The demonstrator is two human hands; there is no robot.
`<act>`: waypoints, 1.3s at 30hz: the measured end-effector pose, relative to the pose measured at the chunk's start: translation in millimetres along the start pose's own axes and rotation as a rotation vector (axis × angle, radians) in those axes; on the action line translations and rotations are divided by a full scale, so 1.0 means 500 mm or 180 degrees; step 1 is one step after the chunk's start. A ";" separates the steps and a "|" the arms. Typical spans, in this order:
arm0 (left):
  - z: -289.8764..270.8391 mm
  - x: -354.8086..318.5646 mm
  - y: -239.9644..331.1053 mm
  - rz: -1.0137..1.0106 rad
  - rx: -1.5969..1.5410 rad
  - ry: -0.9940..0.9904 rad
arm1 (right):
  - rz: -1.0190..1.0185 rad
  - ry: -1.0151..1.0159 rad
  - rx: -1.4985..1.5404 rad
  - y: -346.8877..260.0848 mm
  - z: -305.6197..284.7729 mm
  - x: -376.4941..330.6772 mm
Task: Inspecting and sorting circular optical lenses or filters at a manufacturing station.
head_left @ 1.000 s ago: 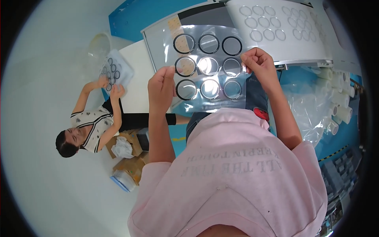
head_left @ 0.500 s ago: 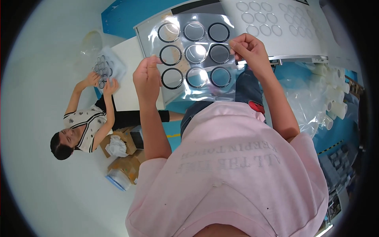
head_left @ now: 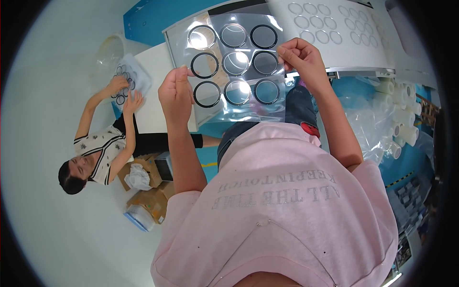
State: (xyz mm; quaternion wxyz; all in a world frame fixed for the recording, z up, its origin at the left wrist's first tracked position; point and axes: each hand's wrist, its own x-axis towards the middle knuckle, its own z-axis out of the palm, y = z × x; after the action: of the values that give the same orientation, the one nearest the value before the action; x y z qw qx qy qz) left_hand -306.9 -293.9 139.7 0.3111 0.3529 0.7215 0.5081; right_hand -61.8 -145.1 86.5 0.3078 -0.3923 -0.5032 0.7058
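A clear plastic film sheet (head_left: 221, 75) with rows of black rings hangs between my two hands, glossy with reflections. My left hand (head_left: 176, 95) pinches its left edge between thumb and fingers. On the opposite edge, my right hand (head_left: 304, 58) has thumb and curled fingers closed on the film. One black ring (head_left: 264, 37) is at the sheet's upper right, another (head_left: 207, 94) at its lower left. Through the film, part of the white table and a dark panel show.
More rings (head_left: 316, 22) lie in groups on the white work surface (head_left: 351, 60) at the far right. A co-worker (head_left: 103, 155) at left handles a similar ringed sheet (head_left: 138, 71). Cardboard boxes (head_left: 152, 201) stand below; white rolls (head_left: 406, 112) and clear plastic (head_left: 361, 126) are at right.
The film sheet has tilted slightly, its reflections shifting, and my left hand has moved a little left. The co-worker's hand has moved over their own sheet.
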 end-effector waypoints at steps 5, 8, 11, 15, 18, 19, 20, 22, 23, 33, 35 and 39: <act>0.009 -0.004 -0.003 0.0069 0.0012 0.0003 | -0.0049 0.0029 0.0043 -0.001 -0.007 -0.006; 0.013 -0.008 -0.001 0.0137 -0.0010 0.0001 | -0.0092 0.0069 0.0020 0.000 -0.012 -0.010; 0.014 -0.010 0.000 0.0195 -0.0014 -0.0002 | -0.0151 0.0094 -0.0004 -0.004 -0.013 -0.015; 0.013 -0.015 0.000 0.0235 -0.0067 -0.0052 | -0.0283 0.0044 0.0067 -0.006 -0.015 -0.021; 0.015 -0.022 0.001 0.0124 -0.0168 -0.0108 | -0.0370 0.0022 -0.0026 -0.004 -0.015 -0.023; 0.016 -0.025 0.002 0.0133 -0.0173 -0.0111 | -0.0438 0.0007 -0.0130 -0.004 -0.013 -0.024; 0.017 -0.029 0.003 0.0082 -0.0180 -0.0070 | -0.0447 -0.0001 -0.0138 -0.009 -0.003 -0.027; 0.009 -0.036 -0.002 0.0038 -0.0198 -0.0007 | -0.0428 -0.0087 0.0350 -0.025 0.028 -0.033; -0.005 -0.034 -0.012 0.0013 -0.0223 -0.0130 | -0.0443 -0.0094 0.0337 -0.032 0.034 -0.032; 0.041 -0.138 -0.063 -0.0643 -0.5388 -0.1114 | -0.0851 -0.0265 0.0361 -0.059 0.099 -0.002; 0.046 -0.155 -0.059 -0.0405 -0.5214 -0.1180 | -0.0879 -0.0223 0.0364 -0.054 0.108 0.004; 0.048 -0.171 -0.043 -0.0267 -0.3023 -0.0882 | -0.0811 -0.0041 0.0307 -0.041 0.120 0.017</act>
State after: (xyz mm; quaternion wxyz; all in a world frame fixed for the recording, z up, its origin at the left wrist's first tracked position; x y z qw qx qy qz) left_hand -244.0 -357.1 120.2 0.5508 0.2070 0.3757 0.7160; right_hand -117.1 -159.8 115.2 0.4102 -0.3055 -0.5164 0.6868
